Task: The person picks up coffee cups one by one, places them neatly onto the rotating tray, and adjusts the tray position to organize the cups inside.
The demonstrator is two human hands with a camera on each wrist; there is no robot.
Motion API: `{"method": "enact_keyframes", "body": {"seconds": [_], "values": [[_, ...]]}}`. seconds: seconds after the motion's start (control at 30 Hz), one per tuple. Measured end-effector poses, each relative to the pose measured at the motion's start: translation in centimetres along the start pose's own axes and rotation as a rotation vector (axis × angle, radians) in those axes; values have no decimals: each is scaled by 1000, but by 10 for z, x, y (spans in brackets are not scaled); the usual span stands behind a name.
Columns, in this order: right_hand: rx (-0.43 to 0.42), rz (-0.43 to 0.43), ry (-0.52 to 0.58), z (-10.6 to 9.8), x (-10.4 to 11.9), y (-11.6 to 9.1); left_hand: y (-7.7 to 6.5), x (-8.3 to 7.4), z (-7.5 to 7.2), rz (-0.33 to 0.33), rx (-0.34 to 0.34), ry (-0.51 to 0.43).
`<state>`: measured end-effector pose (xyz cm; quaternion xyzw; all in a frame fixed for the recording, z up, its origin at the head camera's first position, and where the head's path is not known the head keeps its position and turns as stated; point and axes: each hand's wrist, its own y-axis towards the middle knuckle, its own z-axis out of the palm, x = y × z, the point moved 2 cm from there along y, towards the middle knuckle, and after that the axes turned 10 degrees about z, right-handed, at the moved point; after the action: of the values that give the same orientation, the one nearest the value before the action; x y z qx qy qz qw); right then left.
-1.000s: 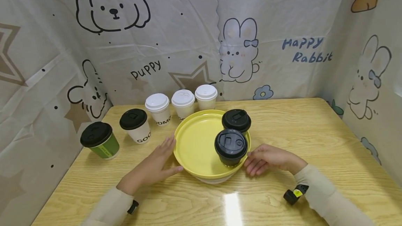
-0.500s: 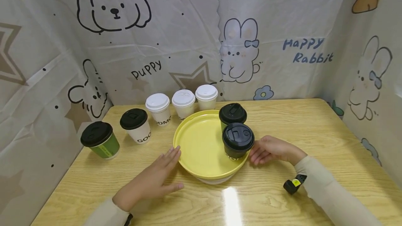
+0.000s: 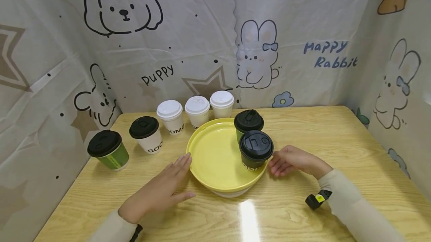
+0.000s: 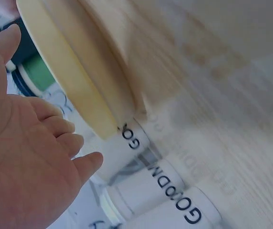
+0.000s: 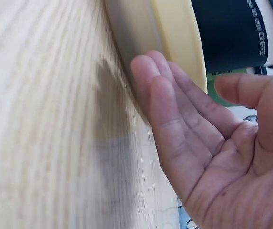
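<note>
A round yellow tray (image 3: 212,156) with a raised rim sits on a pale base (image 3: 230,194) at the middle of the table. On its right side stand two lidded coffee cups, a black cup (image 3: 256,151) in front and a green cup (image 3: 248,124) partly hidden behind it. My left hand (image 3: 159,191) is at the tray's left edge, fingers extended and thumb spread; whether the fingertips touch the rim is unclear. At the right edge, my right hand (image 3: 291,161) has its fingers slightly bent against or just beside the tray's side (image 5: 174,33), holding nothing.
Left of the tray stand a green cup (image 3: 109,150) and a white cup (image 3: 146,135), both with black lids. Several white-lidded cups (image 3: 170,116) line up behind, close to the printed cloth wall (image 3: 202,47). Wooden table (image 3: 336,137) extends to the right.
The tray has turned counterclockwise, carrying the black cup back and right and the green cup slightly left. My right hand moved back and right; my left hand shifted slightly towards the front.
</note>
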<state>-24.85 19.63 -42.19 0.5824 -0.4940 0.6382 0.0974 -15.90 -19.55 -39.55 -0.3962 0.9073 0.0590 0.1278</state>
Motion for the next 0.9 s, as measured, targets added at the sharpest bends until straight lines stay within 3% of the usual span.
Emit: {"method": "enact_keyframes", "body": {"seconds": [0.2,0.4,0.9], "values": [[77,-12,-42,14,-2,-9,8,21,-8,-58,-70,-25],[142,-38,-4,29,-5,-10,20,37,-3,-77,-87,-118],[163,-46,48,36,-7,-4,29,43,1,-73,-56,-149]]}}
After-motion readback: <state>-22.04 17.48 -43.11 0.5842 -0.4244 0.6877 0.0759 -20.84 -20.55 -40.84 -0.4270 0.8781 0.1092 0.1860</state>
